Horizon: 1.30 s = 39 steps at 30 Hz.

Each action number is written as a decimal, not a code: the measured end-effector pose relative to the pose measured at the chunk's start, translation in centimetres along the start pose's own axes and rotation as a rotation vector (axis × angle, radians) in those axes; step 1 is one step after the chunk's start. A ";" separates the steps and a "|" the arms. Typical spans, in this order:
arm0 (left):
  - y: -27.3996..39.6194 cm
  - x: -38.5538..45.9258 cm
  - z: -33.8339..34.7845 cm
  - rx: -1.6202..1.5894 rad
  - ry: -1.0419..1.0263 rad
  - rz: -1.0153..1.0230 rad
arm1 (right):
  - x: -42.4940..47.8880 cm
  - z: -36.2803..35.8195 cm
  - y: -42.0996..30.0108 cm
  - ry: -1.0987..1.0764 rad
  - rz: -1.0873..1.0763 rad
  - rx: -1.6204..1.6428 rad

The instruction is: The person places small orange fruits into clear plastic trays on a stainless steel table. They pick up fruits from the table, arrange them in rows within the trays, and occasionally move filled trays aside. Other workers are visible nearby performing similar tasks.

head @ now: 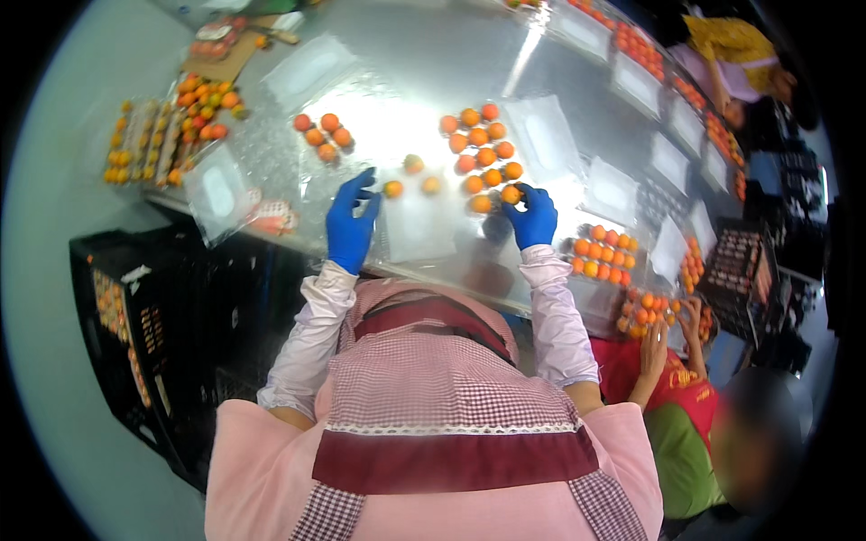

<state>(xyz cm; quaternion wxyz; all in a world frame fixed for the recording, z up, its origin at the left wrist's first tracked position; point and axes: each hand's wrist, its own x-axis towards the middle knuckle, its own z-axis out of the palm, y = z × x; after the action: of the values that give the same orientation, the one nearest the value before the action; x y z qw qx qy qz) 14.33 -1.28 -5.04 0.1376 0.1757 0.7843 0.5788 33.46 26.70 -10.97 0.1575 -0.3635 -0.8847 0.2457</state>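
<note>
My right hand (533, 215), in a blue glove, has its fingers on an orange tomato-like fruit (511, 195) at the near right corner of several rows of such fruit (486, 157). To the left, my left hand (352, 220), also gloved in blue, is held with its fingers apart beside a yellow-orange fruit (393, 189); it appears to hold nothing. Two more greenish-orange fruits lie close by, one of them (431, 184) at the far edge of a whitish translucent sheet or packet (421, 230). A smaller group of orange-red fruit (327, 137) lies farther left.
Clear packets (545, 135) lie on the metal table (419, 61). Piled fruit (206, 101) and trays (145, 138) stand at left, near a knife (274, 32). Black crates (162, 324) stand below. At right, a co-worker's hands (653, 348) touch grouped fruit (646, 312).
</note>
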 end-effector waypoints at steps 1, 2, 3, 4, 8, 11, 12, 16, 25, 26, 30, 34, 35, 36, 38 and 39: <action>-0.6 -0.3 -2.2 0.019 0.085 0.014 | 0.4 0.9 0.2 -0.039 -0.035 0.003; -1.2 -0.8 -4.4 0.022 0.166 -0.061 | 0.4 1.6 0.5 -0.042 -0.093 -0.091; -1.7 -1.5 -6.6 0.025 0.262 -0.124 | 0.4 1.8 0.8 -0.102 -0.122 -0.099; -2.3 -2.3 -8.9 0.000 0.354 -0.144 | 0.4 2.2 1.0 -0.129 -0.092 -0.095; -5.3 -6.4 -16.3 -0.240 0.665 -0.258 | 0.1 2.4 1.8 -0.094 -0.167 0.002; -8.8 -8.1 -18.9 0.142 0.608 -0.248 | -0.4 1.6 1.7 -0.164 -0.025 0.041; -10.2 -8.0 -18.8 0.075 0.566 -0.212 | -0.7 1.3 1.4 -0.130 -0.035 0.101; -15.0 -3.9 -17.5 0.549 0.462 -0.184 | -0.9 -0.6 0.5 -0.015 -0.051 0.313; -17.1 1.4 -19.2 0.632 0.369 -0.084 | -7.4 -1.8 2.8 0.103 0.240 0.233; -17.1 1.2 -19.6 0.678 0.385 -0.047 | -8.4 -1.3 2.7 0.074 0.304 0.242; -18.3 -0.2 -21.3 0.728 0.434 0.008 | -10.6 0.8 0.9 0.064 0.368 0.376; -22.1 -1.3 -22.9 0.554 0.846 -0.050 | -10.2 2.2 -1.8 0.094 0.358 0.459; -23.2 -0.8 -24.0 0.012 0.917 -0.387 | -10.0 2.1 -2.2 0.082 0.313 0.402; -24.2 -0.7 -24.5 -0.176 1.004 -0.387 | -9.7 2.2 -2.6 0.065 0.352 0.393; -25.5 0.5 -25.6 -0.566 1.004 -0.597 | -9.0 2.1 -3.1 0.065 0.321 0.415; -25.7 1.0 -25.7 -0.636 0.922 -0.507 | -8.7 2.0 -3.2 0.052 0.293 0.421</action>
<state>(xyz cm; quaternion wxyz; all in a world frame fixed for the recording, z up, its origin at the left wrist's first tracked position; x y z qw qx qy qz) -0.34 -29.79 -22.14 -0.0367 -0.3345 0.5692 0.7502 36.67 17.79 -11.74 0.2150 -0.4532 -0.7476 0.4353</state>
